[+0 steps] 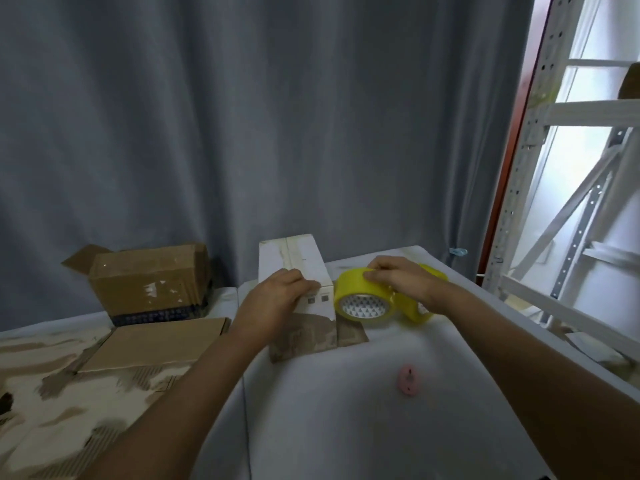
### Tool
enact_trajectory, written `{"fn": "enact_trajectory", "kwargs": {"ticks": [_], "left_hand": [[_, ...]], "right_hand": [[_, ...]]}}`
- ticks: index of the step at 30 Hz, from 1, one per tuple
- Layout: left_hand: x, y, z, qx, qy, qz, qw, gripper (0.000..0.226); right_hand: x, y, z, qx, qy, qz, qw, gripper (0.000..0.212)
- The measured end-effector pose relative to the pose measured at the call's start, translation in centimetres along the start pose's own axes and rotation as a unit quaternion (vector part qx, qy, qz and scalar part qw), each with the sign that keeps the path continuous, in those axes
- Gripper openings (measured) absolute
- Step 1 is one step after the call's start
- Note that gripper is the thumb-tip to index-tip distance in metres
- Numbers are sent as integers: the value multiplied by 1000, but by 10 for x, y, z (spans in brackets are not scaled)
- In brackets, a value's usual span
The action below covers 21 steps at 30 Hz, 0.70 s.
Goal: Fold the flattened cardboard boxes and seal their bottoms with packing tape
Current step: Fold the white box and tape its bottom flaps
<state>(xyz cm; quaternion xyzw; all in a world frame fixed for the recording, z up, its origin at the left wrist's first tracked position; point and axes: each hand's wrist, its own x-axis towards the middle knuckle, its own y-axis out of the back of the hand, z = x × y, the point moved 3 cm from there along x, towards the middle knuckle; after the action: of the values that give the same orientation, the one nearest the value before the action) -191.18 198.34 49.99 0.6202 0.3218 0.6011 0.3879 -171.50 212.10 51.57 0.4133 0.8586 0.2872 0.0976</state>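
Left hand on box (white), tape beside

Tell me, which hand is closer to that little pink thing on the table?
Right. The right hand holds the yellow tape roll almost straight behind the pink object; the left hand rests on the white box, farther left.

Left hand resting on white box, right hand gripping yellow tape roll just beside it on white table.
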Motion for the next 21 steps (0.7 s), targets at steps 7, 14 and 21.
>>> {"fn": "enact_trajectory", "kwargs": {"ticks": [7,14,21], "left_hand": [[2,-5,1,6,-18,19,1000,47],[1,-7,0,-2,4,20,1000,46],[3,-8,0,8,19,-5,1000,46]], "right_hand": [[-2,1,-17,-16,47,59,997,14],[-3,5,-21,-182,78,80,977,26],[5,1,-12,-184,75,70,978,21]]}}
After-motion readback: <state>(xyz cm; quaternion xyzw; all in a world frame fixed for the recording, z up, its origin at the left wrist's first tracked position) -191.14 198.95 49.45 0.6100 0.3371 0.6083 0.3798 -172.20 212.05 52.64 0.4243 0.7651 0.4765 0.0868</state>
